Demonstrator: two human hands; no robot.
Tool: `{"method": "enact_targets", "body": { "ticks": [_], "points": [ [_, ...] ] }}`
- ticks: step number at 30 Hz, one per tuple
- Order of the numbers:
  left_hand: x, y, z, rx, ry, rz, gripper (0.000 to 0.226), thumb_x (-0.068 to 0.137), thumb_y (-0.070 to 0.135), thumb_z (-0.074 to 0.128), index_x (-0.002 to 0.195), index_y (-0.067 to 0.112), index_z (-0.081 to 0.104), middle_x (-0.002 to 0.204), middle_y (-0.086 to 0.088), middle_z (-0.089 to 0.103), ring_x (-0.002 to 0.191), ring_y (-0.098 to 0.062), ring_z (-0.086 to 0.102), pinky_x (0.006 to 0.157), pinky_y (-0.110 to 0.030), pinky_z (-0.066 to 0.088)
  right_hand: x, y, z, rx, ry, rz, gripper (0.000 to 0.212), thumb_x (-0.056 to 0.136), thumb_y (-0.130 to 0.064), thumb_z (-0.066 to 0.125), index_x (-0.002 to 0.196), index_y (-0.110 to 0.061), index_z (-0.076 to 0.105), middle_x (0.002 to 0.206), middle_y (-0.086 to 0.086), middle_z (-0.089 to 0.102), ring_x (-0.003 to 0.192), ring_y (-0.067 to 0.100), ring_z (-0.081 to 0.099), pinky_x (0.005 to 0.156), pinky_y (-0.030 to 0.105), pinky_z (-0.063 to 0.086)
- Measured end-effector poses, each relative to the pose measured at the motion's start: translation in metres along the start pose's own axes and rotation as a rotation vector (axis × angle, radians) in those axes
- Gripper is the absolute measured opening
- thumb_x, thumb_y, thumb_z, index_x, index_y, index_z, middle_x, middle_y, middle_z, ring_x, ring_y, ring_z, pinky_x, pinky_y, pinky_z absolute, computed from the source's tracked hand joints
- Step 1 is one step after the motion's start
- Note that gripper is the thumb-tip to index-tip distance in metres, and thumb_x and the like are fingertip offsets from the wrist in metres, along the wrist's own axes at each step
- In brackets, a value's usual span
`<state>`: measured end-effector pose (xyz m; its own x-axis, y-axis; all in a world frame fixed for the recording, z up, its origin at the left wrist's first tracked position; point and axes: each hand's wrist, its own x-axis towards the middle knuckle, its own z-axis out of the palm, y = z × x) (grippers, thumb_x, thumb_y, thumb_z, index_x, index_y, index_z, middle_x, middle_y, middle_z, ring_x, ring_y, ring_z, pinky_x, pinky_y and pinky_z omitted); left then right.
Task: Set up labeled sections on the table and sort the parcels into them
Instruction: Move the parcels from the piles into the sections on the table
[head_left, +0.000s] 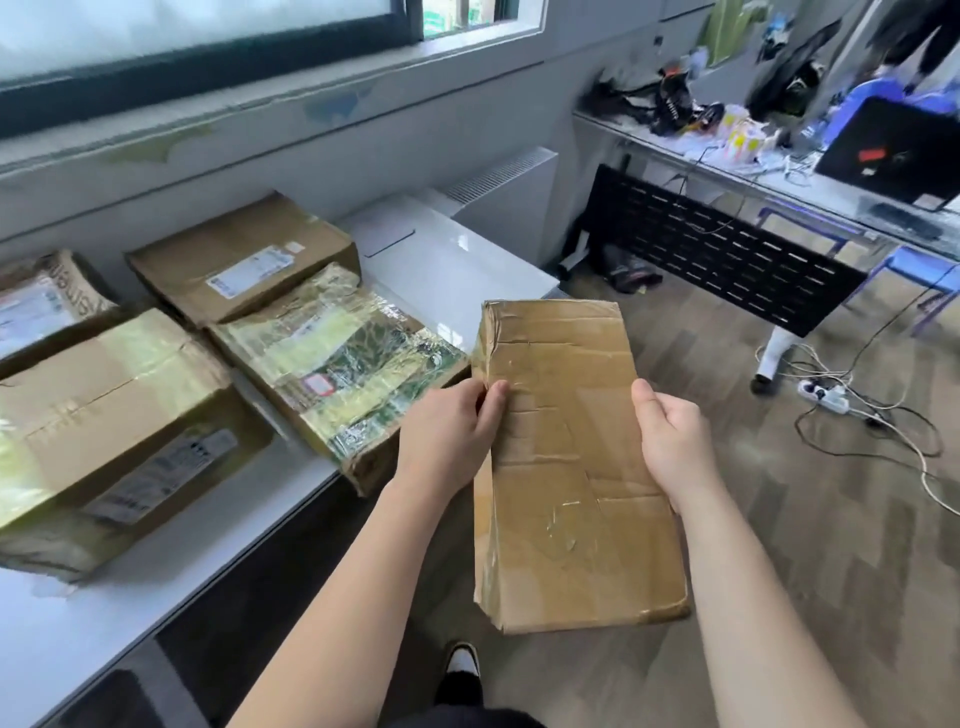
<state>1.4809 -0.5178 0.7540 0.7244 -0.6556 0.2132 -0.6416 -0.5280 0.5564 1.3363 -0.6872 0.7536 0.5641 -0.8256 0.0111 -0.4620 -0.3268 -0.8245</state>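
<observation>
Thumbs first: the left thumb is pressed on the top face of the brown cardboard parcel right by its crumpled left edge, and the right thumb sits on the right edge. The other fingers wrap round behind the box, so they're mostly out of sight. The left hand and right hand each grip one long side, a bit above the middle.

The parcel is up in the air at centre frame, long way pointing away from the person. It hangs over the wooden floor, just right of the white table.

Four more are already on the table at left:
- a green-taped parcel closest to the held one
- a labelled brown box behind that
- a big yellow-taped box at mid left
- a printed parcel at the far left edge

A cluttered desk fills the upper right, with a power strip and cables on the floor below it. A shoe pokes in at the bottom.
</observation>
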Motion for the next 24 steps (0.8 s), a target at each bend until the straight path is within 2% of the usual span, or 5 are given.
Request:
{"method": "enact_targets", "body": {
  "ticks": [8,13,16,19,24],
  "points": [
    [0.072,0.018,0.009,-0.016,0.034,-0.019,0.051,0.097,0.050,0.038,0.059,0.017,0.038,0.048,0.004,0.041,0.046,-0.009,0.039,0.044,-0.030,0.020,0.082,-0.017,-0.013,0.041,0.003,-0.051,0.051,0.102,-0.037,0.042,0.060,-0.017,0.023,0.052,-0.006,0.022,0.053,0.015,0.023,0.054,0.032,0.021],
    [0.115,0.027,0.014,-0.077,0.081,-0.121,0.054,0.097,0.051,0.040,0.063,0.011,0.050,0.053,-0.002,0.051,0.053,-0.018,0.050,0.049,-0.034,0.035,0.147,-0.025,-0.006,0.080,-0.070,-0.098,0.056,0.100,-0.045,0.043,0.053,-0.017,0.033,0.040,-0.010,0.034,0.050,0.017,0.033,0.053,0.030,0.027],
    [0.139,0.029,0.018,-0.074,0.164,-0.201,0.052,0.099,0.045,0.041,0.066,0.007,0.053,0.057,-0.005,0.052,0.059,-0.025,0.051,0.054,-0.037,0.034,0.188,-0.032,0.000,0.199,-0.173,-0.106,0.048,0.094,-0.056,0.049,0.076,-0.016,0.070,0.067,-0.001,0.070,0.073,0.025,0.064,0.069,0.038,0.052],
    [0.155,0.027,0.022,-0.090,0.281,-0.291,0.049,0.099,0.040,0.043,0.061,0.008,0.050,0.052,0.000,0.046,0.057,-0.026,0.047,0.053,-0.037,0.024,0.224,-0.046,0.005,0.268,-0.279,-0.145,0.050,0.093,-0.057,0.051,0.089,-0.012,0.073,0.086,0.012,0.073,0.085,0.035,0.067,0.078,0.047,0.055],
    [0.169,0.023,0.019,-0.176,0.500,-0.402,0.046,0.099,0.037,0.045,0.071,0.007,0.064,0.061,-0.003,0.059,0.060,-0.021,0.054,0.055,-0.035,0.037,0.270,-0.060,0.033,0.295,-0.444,-0.195,0.030,0.100,-0.037,0.051,0.087,-0.021,0.073,0.077,-0.018,0.071,0.077,-0.002,0.066,0.069,0.021,0.051]
  ]
}}
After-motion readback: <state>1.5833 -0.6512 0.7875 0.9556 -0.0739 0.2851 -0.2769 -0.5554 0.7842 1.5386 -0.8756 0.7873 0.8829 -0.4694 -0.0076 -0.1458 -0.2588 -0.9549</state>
